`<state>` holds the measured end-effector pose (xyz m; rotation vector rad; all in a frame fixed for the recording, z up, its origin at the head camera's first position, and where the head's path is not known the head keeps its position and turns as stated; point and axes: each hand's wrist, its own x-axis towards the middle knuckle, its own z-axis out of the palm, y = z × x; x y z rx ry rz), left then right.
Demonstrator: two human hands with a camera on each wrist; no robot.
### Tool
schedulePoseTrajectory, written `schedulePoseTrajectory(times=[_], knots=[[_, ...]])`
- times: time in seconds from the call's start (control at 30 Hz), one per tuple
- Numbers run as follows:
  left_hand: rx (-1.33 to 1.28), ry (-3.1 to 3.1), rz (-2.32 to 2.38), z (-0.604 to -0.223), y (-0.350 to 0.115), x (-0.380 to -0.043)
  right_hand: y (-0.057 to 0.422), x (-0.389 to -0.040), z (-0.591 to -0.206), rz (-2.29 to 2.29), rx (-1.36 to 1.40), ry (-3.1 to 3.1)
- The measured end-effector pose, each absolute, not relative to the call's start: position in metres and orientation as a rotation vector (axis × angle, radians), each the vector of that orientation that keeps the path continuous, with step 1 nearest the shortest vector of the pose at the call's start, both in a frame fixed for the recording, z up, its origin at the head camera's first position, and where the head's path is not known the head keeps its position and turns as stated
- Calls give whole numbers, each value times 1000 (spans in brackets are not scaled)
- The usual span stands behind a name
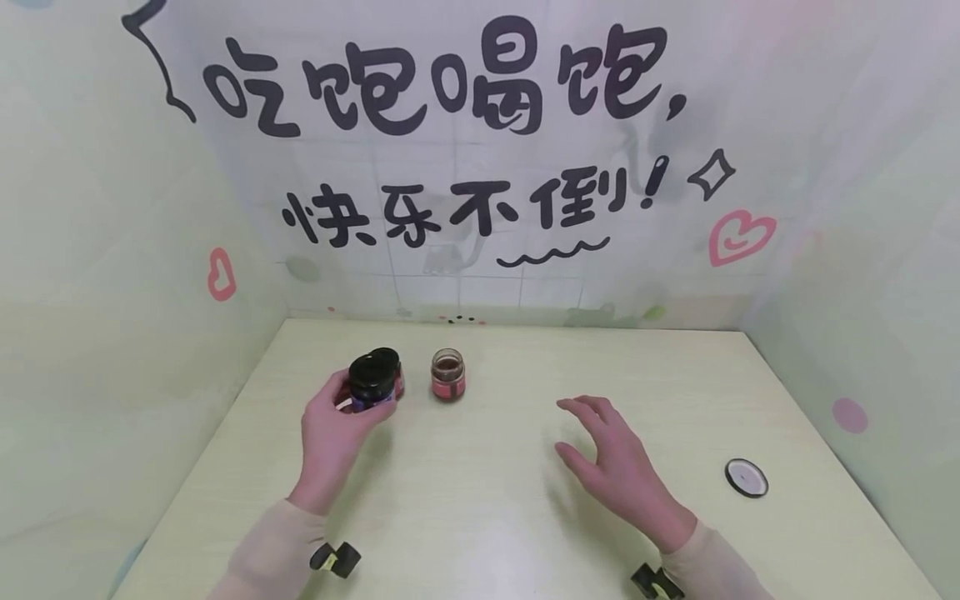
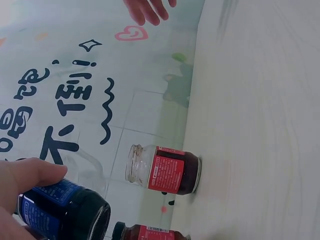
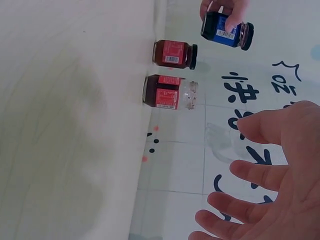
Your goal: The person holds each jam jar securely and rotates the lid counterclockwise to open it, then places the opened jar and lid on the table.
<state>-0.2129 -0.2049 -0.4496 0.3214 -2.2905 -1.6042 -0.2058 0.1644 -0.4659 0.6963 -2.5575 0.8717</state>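
Observation:
My left hand [image 1: 332, 437] grips a dark glass jar with a blue label and a black lid [image 1: 372, 377], fingers and thumb round its sides. The right wrist view shows this blue-labelled jar [image 3: 220, 31] raised above the table. Partly hidden behind it in the head view is a lidded jar with a red label [image 1: 399, 383], fully seen in the right wrist view. To its right stands an uncapped red-labelled jar [image 1: 448, 383] with dark contents. My right hand [image 1: 626, 471] hovers over the table with its fingers apart, holding nothing.
A round lid [image 1: 747, 478] lies with its pale inside up on the right part of the pale table [image 1: 480, 508]. A printed cloth backdrop [image 1: 480, 283] with large lettering rises along the table's back edge, and pale side walls flank it.

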Motion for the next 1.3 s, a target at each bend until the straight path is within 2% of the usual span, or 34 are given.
schedulePoseTrajectory(times=[0.57,1.3], knots=[[203,-2410,-1723,-447,-175,-196,160,-206,-460,897,716,-2550],[105,-2238,-2354,-449,-137,-184,158,-207,-453,903,719,-2542]])
